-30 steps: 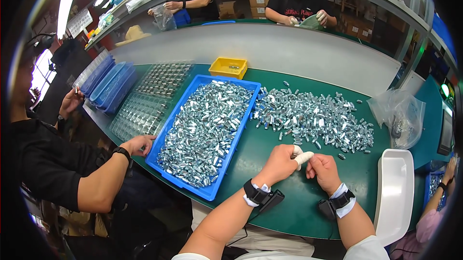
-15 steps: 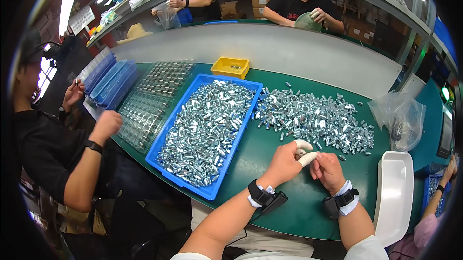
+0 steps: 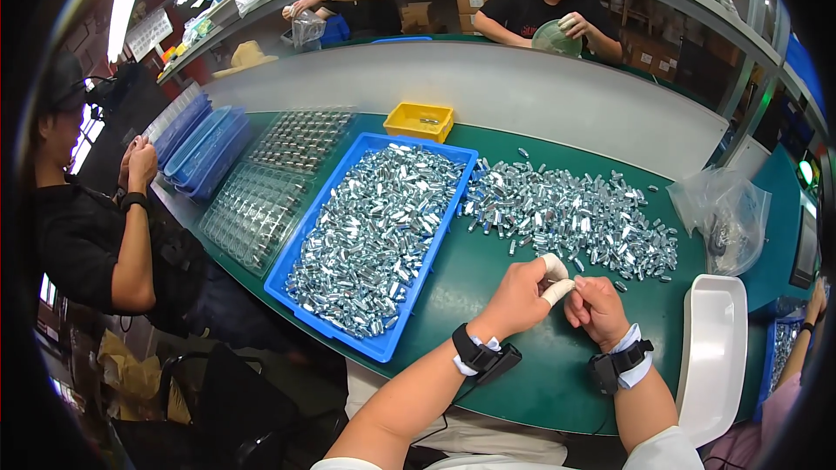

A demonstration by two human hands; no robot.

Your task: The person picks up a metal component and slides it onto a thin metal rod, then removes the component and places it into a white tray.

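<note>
My left hand (image 3: 521, 297) and my right hand (image 3: 599, 309) meet over the green table (image 3: 488, 283), just in front of a loose pile of small silver metal parts (image 3: 570, 217). White finger covers (image 3: 554, 280) sit on my left thumb and forefinger. The fingers of both hands are curled and their tips pinch together. Whatever lies between them is too small to make out. Each wrist carries a black band with a white strap.
A blue tray (image 3: 383, 348) full of the same metal parts lies left of my hands. Clear compartment trays (image 3: 261, 200), a small yellow bin (image 3: 420, 121), a white tray (image 3: 712, 348) and a clear bag (image 3: 723, 213) stand around. A person (image 3: 96, 235) sits at left; others work behind the shelf.
The person at left lifted their hand from the table edge up toward their head. My hands stayed together and shifted slightly to the right.
</note>
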